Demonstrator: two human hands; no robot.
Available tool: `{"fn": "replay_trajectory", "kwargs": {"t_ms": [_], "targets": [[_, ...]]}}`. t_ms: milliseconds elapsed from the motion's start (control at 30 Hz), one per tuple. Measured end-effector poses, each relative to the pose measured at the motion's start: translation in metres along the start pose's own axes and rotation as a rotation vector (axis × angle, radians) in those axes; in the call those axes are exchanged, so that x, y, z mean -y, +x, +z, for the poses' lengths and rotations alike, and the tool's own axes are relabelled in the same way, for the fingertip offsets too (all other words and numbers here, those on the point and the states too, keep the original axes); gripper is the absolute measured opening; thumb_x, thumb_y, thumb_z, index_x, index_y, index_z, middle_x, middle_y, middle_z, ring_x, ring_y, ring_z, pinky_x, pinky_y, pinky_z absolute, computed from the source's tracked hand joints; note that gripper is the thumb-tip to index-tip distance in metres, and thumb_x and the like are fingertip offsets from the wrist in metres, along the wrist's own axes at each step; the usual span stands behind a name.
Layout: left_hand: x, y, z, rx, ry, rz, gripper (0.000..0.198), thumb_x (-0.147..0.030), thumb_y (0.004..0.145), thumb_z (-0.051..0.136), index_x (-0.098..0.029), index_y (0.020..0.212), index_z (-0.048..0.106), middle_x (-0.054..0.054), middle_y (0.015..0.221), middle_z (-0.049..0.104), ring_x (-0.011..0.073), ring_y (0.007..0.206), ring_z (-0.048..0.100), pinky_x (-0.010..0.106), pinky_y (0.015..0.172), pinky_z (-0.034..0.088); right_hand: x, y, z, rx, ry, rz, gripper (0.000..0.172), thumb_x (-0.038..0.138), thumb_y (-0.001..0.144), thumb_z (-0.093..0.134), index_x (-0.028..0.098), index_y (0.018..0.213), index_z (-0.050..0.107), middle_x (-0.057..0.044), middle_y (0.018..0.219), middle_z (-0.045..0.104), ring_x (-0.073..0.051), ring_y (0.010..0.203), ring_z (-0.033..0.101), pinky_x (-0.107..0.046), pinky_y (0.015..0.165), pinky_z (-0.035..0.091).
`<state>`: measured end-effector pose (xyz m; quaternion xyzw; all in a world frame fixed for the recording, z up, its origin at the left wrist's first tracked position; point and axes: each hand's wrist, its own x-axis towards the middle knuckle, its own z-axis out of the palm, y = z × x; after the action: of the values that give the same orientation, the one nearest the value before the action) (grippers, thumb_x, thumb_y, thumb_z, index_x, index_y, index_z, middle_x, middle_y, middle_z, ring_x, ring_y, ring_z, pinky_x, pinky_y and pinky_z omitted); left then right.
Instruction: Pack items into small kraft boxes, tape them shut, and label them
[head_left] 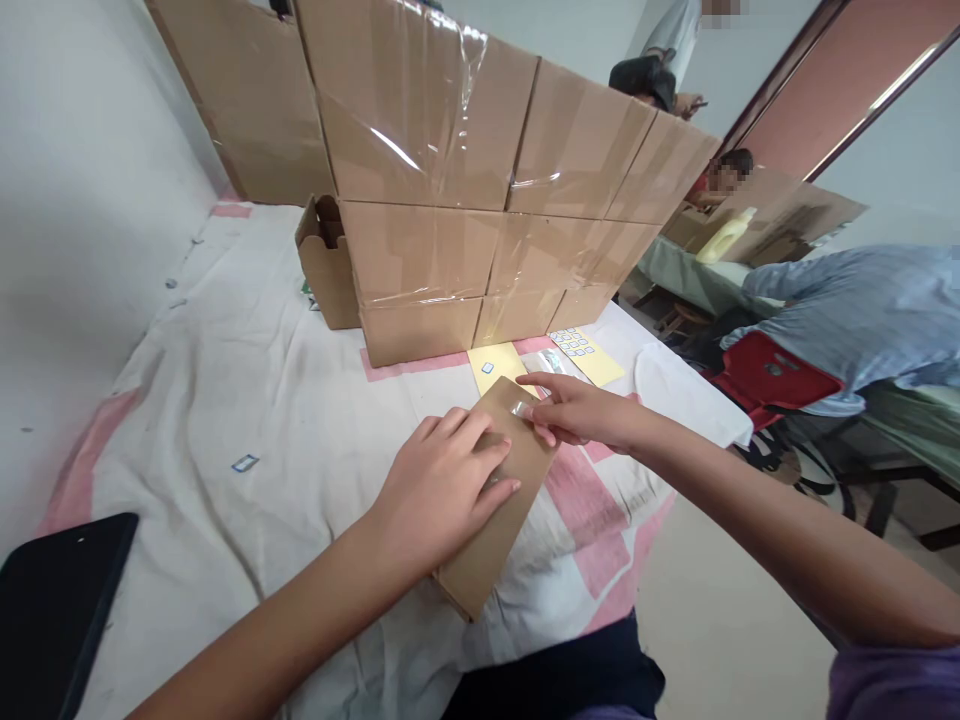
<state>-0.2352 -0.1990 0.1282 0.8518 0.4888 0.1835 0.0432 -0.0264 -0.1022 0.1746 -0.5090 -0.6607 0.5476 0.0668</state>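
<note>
A flat, long brown cardboard box (504, 515) lies slanted near the cloth's front edge. My left hand (442, 470) rests palm down across it with the fingers apart, holding nothing. At the box's far end is a small shiny piece of clear tape (519, 408). My right hand (574, 408) has its fingertips at this tape, with one finger stretched out beyond. The thumb is partly hidden, so the exact grip is hard to make out. Just beyond the box lies a yellow sheet (499, 362) bearing one small sticker. Beside it is a clear plastic packet (551, 362).
A wall of taped cardboard boxes (427, 255) stands behind, with an open carton (330, 275) at its left. Another yellow sheet (592, 358) carries several stickers. A dark phone-like slab (60, 610) lies front left. Several people sit or stand at right, near a red chair (780, 375).
</note>
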Motion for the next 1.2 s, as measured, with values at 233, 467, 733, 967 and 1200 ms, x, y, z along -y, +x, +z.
{"fn": "replay_trajectory", "kwargs": {"t_ms": [233, 467, 733, 967, 1200], "targets": [[-0.007, -0.003, 0.005, -0.012, 0.085, 0.008, 0.035, -0.044, 0.101, 0.048, -0.020, 0.114, 0.070, 0.004, 0.090, 0.067, 0.0231, 0.090, 0.063, 0.040, 0.073, 0.043, 0.011, -0.004, 0.009, 0.022, 0.047, 0.037, 0.085, 0.025, 0.090, 0.064, 0.014, 0.162, 0.022, 0.002, 0.061, 0.063, -0.010, 0.048, 0.040, -0.022, 0.043, 0.023], [-0.006, -0.005, 0.007, -0.028, 0.067, -0.009, 0.032, -0.044, 0.100, 0.049, -0.021, 0.105, 0.071, 0.004, 0.092, 0.068, 0.0247, 0.091, 0.065, 0.040, 0.073, 0.046, 0.022, -0.006, 0.020, 0.035, 0.082, 0.046, 0.090, 0.020, 0.094, 0.060, 0.013, 0.165, 0.005, 0.003, 0.059, 0.065, -0.010, 0.042, 0.036, -0.022, 0.042, 0.024], [-0.008, -0.004, 0.003, -0.039, 0.059, -0.066, 0.031, -0.047, 0.097, 0.052, -0.021, 0.101, 0.068, 0.005, 0.091, 0.068, 0.0246, 0.085, 0.065, 0.039, 0.072, 0.049, 0.027, -0.003, 0.026, 0.050, -0.028, 0.116, 0.094, 0.018, 0.096, 0.056, 0.018, 0.164, -0.009, 0.002, 0.060, 0.069, -0.009, 0.037, 0.035, -0.022, 0.042, 0.025], [-0.010, -0.003, -0.002, 0.018, 0.050, -0.167, 0.036, -0.048, 0.095, 0.053, -0.019, 0.113, 0.063, 0.007, 0.095, 0.070, 0.0267, 0.087, 0.066, 0.039, 0.067, 0.050, 0.032, 0.003, 0.026, 0.055, -0.067, 0.166, 0.093, 0.018, 0.094, 0.057, 0.019, 0.165, -0.005, 0.002, 0.055, 0.067, -0.011, 0.036, 0.035, -0.022, 0.040, 0.023], [-0.010, -0.002, 0.001, 0.074, 0.117, -0.117, 0.051, -0.046, 0.100, 0.041, -0.017, 0.140, 0.055, 0.009, 0.111, 0.069, 0.0293, 0.103, 0.066, 0.045, 0.080, 0.053, 0.033, 0.002, 0.028, 0.040, -0.089, 0.204, 0.099, 0.012, 0.090, 0.054, 0.020, 0.164, -0.011, 0.003, 0.056, 0.067, -0.011, 0.034, 0.036, -0.022, 0.039, 0.023]]}}
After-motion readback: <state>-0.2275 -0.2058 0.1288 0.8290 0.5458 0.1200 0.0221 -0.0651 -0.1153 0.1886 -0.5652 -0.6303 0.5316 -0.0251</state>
